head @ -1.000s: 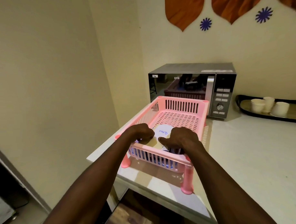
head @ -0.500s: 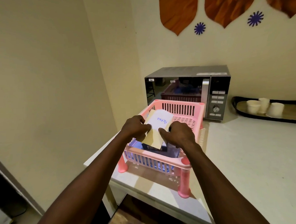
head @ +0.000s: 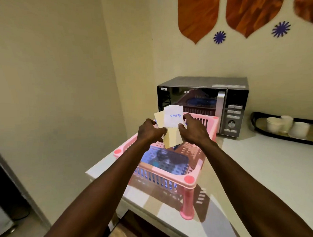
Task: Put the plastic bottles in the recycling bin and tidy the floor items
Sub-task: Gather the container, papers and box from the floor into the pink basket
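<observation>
Left hand (head: 149, 132) and right hand (head: 193, 130) pinching papers (head: 172, 125) above pink basket (head: 189, 179). No bottles or bin visible; task progress unclear.

Your two forearms come in bare from the bottom edge, no sleeves in view, and your left hand (head: 149, 132) and right hand (head: 193, 131) wear nothing (no gloves, rings or watch).

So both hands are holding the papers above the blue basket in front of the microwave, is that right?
Not quite: the basket is pink, not blue, as the head view shows. The left hand and right hand do hold the papers above it, in front of the microwave.
</observation>
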`<state>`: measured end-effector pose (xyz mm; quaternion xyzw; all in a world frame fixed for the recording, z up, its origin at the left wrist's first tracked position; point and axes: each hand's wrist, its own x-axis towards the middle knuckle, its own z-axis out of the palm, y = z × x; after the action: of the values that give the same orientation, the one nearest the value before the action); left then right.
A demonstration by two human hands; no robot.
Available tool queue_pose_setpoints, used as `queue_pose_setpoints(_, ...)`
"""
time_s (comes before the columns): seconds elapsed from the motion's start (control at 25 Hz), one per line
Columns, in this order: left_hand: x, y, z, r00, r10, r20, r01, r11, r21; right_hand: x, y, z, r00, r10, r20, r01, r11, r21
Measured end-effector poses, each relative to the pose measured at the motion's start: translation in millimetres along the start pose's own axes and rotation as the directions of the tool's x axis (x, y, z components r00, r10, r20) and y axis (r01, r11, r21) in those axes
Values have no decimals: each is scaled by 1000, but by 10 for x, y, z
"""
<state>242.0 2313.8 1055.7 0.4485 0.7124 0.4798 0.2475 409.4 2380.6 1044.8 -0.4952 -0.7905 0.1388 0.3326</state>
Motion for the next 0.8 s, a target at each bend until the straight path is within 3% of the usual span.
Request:
queue_pose_setpoints(0.32, 123, 110, 390, 969, -147, 198, 190, 957, -221, 364, 343, -32, 989, 3, 146, 1, 1000, -29)
queue_pose_setpoints(0.48, 102, 117, 607, 943, -203, 262, 254, 951, -177, 511, 483, 35, 968, 30, 248, -22, 999, -37)
queue_pose_setpoints(0.8, 201, 127, 567, 948, -254, 192, 249, 967, 50, 769, 550, 144, 913, 29, 408, -29, 1000, -8)
